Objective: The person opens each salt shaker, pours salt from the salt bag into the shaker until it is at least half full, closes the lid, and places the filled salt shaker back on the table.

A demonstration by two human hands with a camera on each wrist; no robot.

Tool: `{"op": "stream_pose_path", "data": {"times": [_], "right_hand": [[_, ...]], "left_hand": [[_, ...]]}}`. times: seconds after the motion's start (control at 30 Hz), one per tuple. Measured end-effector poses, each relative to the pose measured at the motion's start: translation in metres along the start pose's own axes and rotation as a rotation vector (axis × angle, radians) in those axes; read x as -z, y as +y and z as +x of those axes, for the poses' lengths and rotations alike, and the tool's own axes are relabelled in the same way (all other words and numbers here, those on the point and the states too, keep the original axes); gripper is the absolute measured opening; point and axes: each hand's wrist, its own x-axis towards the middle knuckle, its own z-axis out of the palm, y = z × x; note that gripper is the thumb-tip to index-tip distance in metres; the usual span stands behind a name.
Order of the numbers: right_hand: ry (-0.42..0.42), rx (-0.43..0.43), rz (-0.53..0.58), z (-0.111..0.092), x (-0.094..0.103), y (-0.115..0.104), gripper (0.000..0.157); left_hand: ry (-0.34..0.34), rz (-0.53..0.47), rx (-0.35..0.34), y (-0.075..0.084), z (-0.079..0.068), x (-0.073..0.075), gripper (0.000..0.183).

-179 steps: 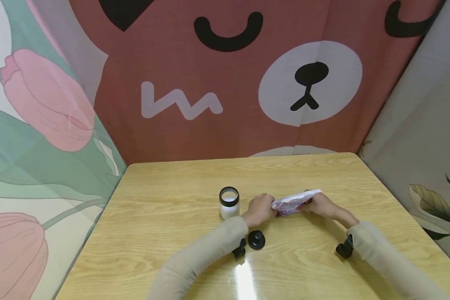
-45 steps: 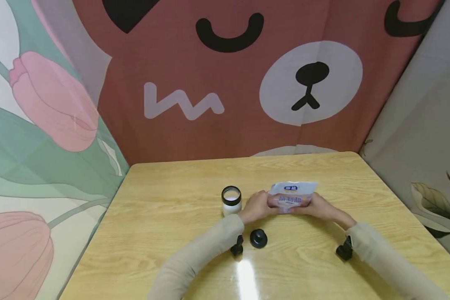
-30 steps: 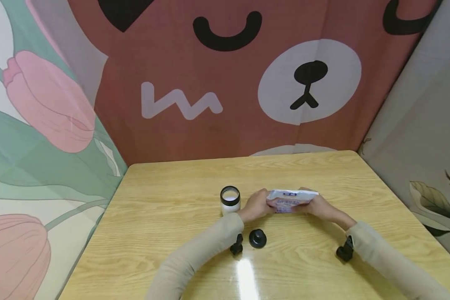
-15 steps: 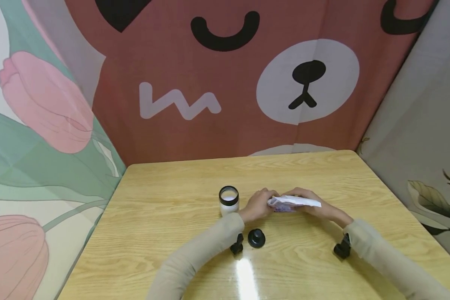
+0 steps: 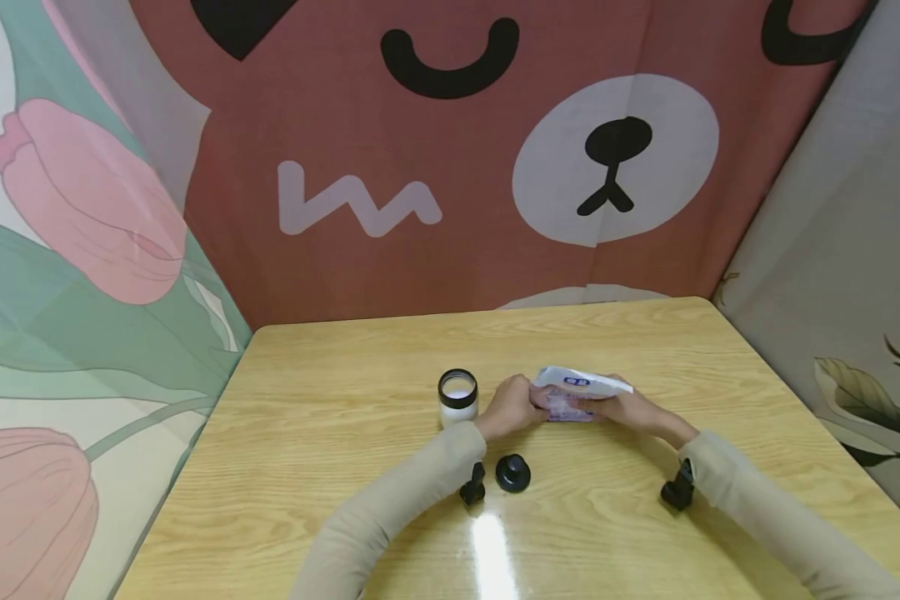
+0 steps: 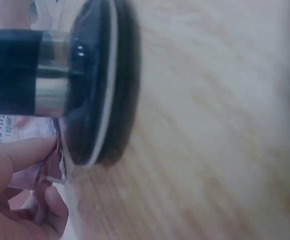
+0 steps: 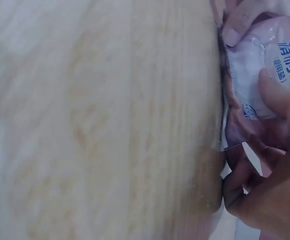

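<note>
A white and purple bag of salt, with blue Chinese print, is held just above the table between both hands. My left hand pinches its left side, thumb on the printed face in the left wrist view. On the other side my right hand grips the bag, its thumb lying across the front in the right wrist view. The bag's upper part tilts, and I cannot tell whether it is torn open. Left of the left hand stands a lidless jar with a black rim and white inside.
A black knobbed lid lies on the wooden table, near the left wrist; it looms large in the left wrist view. Black wrist cameras hang under both sleeves. Printed cloths hang behind and beside the table.
Half a second ago the bag was nearly edge-on; now its printed face shows again. The right hand has shifted its hold slightly. Both hands held the bag throughout; jar and lid stay put.
</note>
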Motion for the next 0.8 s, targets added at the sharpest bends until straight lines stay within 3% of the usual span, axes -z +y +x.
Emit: {"op": "stream_pose_path", "data": {"times": [0.1, 0.2, 0.33, 0.5, 0.6, 0.67, 0.8], "right_hand": [[0.052, -0.059, -0.006, -0.001, 0.002, 0.011, 0.039], [0.082, -0.038, -0.030, 0.000, 0.002, 0.022, 0.044], [0.054, 0.010, -0.066, -0.001, 0.004, 0.027, 0.048], [-0.010, -0.094, -0.054, -0.008, 0.015, 0.024, 0.055], [0.005, -0.157, -0.093, -0.015, 0.020, 0.023, 0.052], [0.036, -0.177, -0.143, -0.017, 0.018, 0.009, 0.044], [0.074, -0.176, -0.163, -0.016, 0.011, -0.003, 0.033]], "left_hand": [[-0.001, 0.015, 0.025, 0.000, 0.000, -0.001, 0.018], [0.009, 0.040, 0.042, 0.000, 0.000, -0.001, 0.022], [0.008, 0.061, 0.053, -0.001, -0.001, -0.001, 0.021], [0.002, 0.046, 0.035, 0.000, -0.003, 0.001, 0.020], [-0.006, 0.071, 0.024, 0.003, -0.004, 0.003, 0.023], [-0.012, 0.089, 0.006, 0.004, -0.004, 0.004, 0.025], [-0.029, 0.083, -0.007, 0.005, -0.005, 0.006, 0.027]]}}
